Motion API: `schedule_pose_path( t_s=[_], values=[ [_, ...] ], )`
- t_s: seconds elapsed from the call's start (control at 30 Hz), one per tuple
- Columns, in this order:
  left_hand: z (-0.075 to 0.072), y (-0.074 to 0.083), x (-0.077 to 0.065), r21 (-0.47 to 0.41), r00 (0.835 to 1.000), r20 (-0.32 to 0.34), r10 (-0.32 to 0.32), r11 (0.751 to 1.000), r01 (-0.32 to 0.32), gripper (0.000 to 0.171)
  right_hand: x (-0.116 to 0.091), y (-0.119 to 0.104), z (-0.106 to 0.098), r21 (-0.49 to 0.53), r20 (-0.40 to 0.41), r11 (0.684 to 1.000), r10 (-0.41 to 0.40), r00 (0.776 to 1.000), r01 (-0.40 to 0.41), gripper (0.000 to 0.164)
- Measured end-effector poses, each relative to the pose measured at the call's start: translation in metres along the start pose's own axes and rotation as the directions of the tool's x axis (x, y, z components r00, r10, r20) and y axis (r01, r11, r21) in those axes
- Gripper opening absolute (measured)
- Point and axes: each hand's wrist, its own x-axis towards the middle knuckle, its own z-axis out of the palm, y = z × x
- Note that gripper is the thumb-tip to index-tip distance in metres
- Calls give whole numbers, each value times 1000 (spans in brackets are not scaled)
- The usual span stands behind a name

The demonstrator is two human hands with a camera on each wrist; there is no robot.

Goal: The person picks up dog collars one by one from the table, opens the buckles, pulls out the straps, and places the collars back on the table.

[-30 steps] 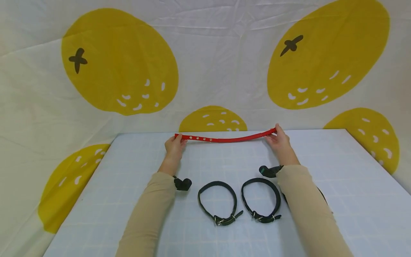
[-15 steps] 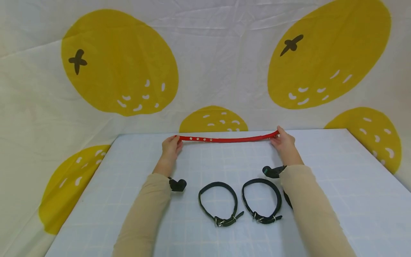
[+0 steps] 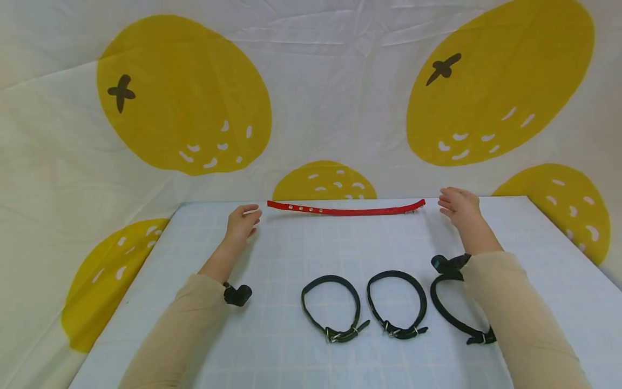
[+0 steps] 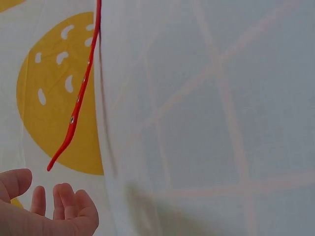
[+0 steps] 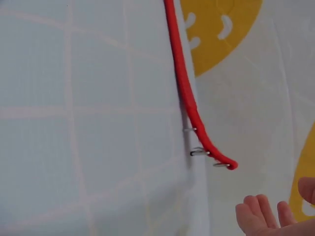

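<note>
A red collar (image 3: 359, 212) with metal eyelets stretches lengthwise near the back edge of the table, its two ends curving up. Just beyond its eyelet end is my left hand (image 3: 241, 224), fingers loosely bent around nothing. My right hand (image 3: 460, 209) hovers past the buckle end with relaxed fingers, also holding nothing. In the right wrist view, metal rings and the buckle hardware show by the tip of the red collar (image 5: 189, 98). The left wrist view has the eyelet end of the red collar (image 4: 78, 98) apart from the left fingertips (image 4: 65, 194).
Nearer the front lie three dark buckled collars in loops: a left one (image 3: 358, 302), a middle one (image 3: 424, 300) and a right one (image 3: 447, 313), partly hidden by the right sleeve (image 3: 522, 319). A white cloth with yellow fruit shapes (image 3: 335, 108) hangs behind the table (image 3: 272, 346).
Both hands have let go of the red collar and moved outward, left hand to the left, right hand to the right. The collar stays at the back; more of the right dark collar shows.
</note>
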Motion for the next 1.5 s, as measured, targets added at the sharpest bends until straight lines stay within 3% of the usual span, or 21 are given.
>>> schedule_pose_path(
  t_s=[0.17,0.27,0.33,0.37,0.43,0.47,0.53,0.57,0.63,0.7,0.77,0.87,1.03,1.07,1.13,1.17,1.23,1.3,1.43,1.5],
  values=[
    [-8,-5,-15,170,990,106,89,980,-106,40,-17,-3,-8,-45,95,988,-145,985,150,65],
    [-14,-9,-28,243,975,176,136,954,-177,39,-26,1,-10,-130,181,956,-237,954,263,57],
    [-17,-13,-37,281,959,226,169,932,-230,38,-33,6,-9,-255,278,889,-309,910,380,48],
    [-17,-15,-41,303,952,249,177,920,-250,37,-38,9,-7,-316,331,840,-337,881,440,46],
    [-15,-19,-50,355,927,304,221,876,-326,35,-48,16,-4,-405,437,726,-380,815,555,38],
    [-14,-20,-55,387,909,333,252,842,-375,34,-54,20,-1,-445,486,661,-389,783,605,38],
    [-9,-24,-64,451,854,401,331,741,-499,30,-66,28,5,-484,570,561,-381,728,672,39],
    [-6,-26,-68,476,815,441,375,673,-567,28,-71,33,8,-492,605,520,-373,703,699,37],
    [-1,-31,-76,489,721,521,457,533,-691,24,-79,43,13,-488,670,448,-358,650,749,32],
    [4,-35,-84,463,619,601,506,411,-785,22,-86,54,18,-461,735,385,-340,587,800,27],
    [9,-39,-91,413,528,677,512,330,-849,21,-91,66,23,-412,795,338,-319,515,846,23],
    [16,-45,-101,312,391,776,495,238,-920,22,-99,83,27,-329,874,261,-281,397,908,21],
    [28,-54,-115,113,135,868,479,74,-991,26,-112,108,32,-133,962,157,-217,166,979,21],
    [30,-56,-117,82,89,875,475,35,-996,27,-114,112,33,-92,972,143,-202,120,985,21],
    [34,-59,-120,30,18,883,469,-19,-999,27,-119,120,35,-32,984,107,-169,50,994,21],
    [36,-61,-122,15,-6,886,464,-41,-999,27,-122,123,36,-4,988,91,-153,18,996,21],
    [40,-63,-125,-6,-36,890,455,-66,-998,27,-126,129,37,24,993,66,-115,-17,998,22],
    [42,-65,-128,-10,-36,894,447,-59,-998,26,-129,135,38,54,995,41,-86,-50,998,22],
    [46,-68,-132,-14,-16,901,434,-9,-1000,22,-132,145,40,117,992,17,-41,-116,993,22],
    [47,-69,-133,-13,-10,903,429,5,-1000,20,-133,149,41,140,990,7,-25,-139,990,22]
  ],
)
